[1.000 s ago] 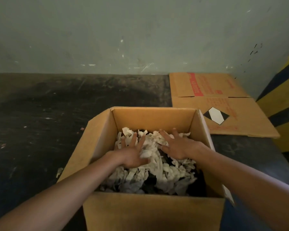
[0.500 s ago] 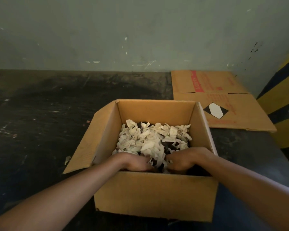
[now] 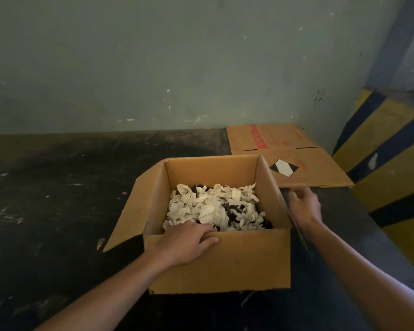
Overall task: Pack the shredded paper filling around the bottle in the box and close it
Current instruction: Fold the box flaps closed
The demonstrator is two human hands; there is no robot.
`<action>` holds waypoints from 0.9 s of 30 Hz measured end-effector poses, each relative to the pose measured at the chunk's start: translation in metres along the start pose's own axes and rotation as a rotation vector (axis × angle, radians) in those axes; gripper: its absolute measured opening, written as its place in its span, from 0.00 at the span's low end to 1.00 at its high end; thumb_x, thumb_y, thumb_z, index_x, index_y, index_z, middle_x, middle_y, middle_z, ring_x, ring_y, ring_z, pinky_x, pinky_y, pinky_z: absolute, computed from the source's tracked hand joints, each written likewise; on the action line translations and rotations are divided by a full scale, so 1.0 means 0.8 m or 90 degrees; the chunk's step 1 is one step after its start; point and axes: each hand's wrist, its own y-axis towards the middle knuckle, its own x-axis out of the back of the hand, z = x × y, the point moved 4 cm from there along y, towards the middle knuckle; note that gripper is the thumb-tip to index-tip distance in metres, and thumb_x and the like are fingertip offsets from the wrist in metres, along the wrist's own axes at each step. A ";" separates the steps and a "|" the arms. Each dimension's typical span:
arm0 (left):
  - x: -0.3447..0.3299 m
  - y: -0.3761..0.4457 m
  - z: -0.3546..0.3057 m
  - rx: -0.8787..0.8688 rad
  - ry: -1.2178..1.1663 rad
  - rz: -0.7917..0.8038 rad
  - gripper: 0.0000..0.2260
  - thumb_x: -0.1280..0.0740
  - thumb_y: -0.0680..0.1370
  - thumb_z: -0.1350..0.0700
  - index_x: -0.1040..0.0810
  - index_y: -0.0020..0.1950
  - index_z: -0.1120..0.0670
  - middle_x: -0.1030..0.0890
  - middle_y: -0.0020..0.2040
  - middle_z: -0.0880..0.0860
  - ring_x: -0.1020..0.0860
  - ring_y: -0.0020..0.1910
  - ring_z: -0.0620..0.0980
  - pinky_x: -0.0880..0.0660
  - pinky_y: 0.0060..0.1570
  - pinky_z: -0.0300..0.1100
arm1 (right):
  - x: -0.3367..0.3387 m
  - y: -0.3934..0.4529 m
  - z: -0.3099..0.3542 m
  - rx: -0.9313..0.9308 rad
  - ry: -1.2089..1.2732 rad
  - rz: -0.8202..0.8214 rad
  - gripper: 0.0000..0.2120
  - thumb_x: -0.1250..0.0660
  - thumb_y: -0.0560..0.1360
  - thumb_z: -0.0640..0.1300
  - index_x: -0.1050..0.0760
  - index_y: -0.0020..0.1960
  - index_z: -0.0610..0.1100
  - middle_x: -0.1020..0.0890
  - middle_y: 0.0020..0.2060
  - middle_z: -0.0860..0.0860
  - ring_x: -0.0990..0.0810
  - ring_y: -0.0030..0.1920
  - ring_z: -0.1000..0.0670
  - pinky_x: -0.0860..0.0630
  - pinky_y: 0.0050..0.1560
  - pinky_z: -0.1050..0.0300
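An open cardboard box (image 3: 225, 263) stands on the dark floor in front of me. White shredded paper (image 3: 208, 206) fills it, with dark patches showing between the strips; I cannot make out the bottle. My left hand (image 3: 189, 242) lies over the box's near rim, fingers curled onto the edge. My right hand (image 3: 305, 206) is outside the box on its right, fingers closed around the thin edge of the right flap (image 3: 294, 223). The left flap (image 3: 134, 211) slopes outward and down.
A flattened cardboard box (image 3: 296, 158) with red print and a black-and-white diamond lies behind on the right. A yellow and dark-blue striped barrier (image 3: 392, 163) rises at the far right. A grey-green wall closes the back. A paper scrap (image 3: 101, 242) lies left of the box.
Both hands have come out of the shredded paper. The left now rests on the near rim and the right has moved outside to the right flap.
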 end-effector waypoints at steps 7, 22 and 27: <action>-0.016 -0.020 -0.006 0.011 -0.009 -0.139 0.14 0.43 0.81 0.39 0.23 0.56 0.43 0.18 0.46 0.45 0.20 0.46 0.48 0.26 0.44 0.45 | -0.031 -0.057 -0.122 -0.507 0.442 0.162 0.22 0.32 0.75 0.53 0.28 0.66 0.44 0.20 0.58 0.39 0.18 0.52 0.36 0.19 0.46 0.37; -0.019 -0.084 -0.006 0.077 0.004 -0.239 0.14 0.45 0.82 0.44 0.24 0.59 0.47 0.18 0.50 0.47 0.22 0.53 0.50 0.32 0.59 0.51 | 0.029 -0.166 0.057 0.116 0.338 -0.025 0.25 0.38 0.81 0.45 0.37 0.76 0.51 0.24 0.66 0.51 0.23 0.61 0.51 0.24 0.62 0.49; -0.018 -0.120 0.029 0.207 -0.033 -0.359 0.14 0.41 0.80 0.46 0.25 0.64 0.45 0.26 0.66 0.49 0.34 0.71 0.53 0.53 0.74 0.59 | -0.015 -0.183 0.057 0.316 -0.101 0.124 0.28 0.37 0.79 0.54 0.41 0.77 0.55 0.34 0.75 0.51 0.36 0.74 0.47 0.38 0.72 0.39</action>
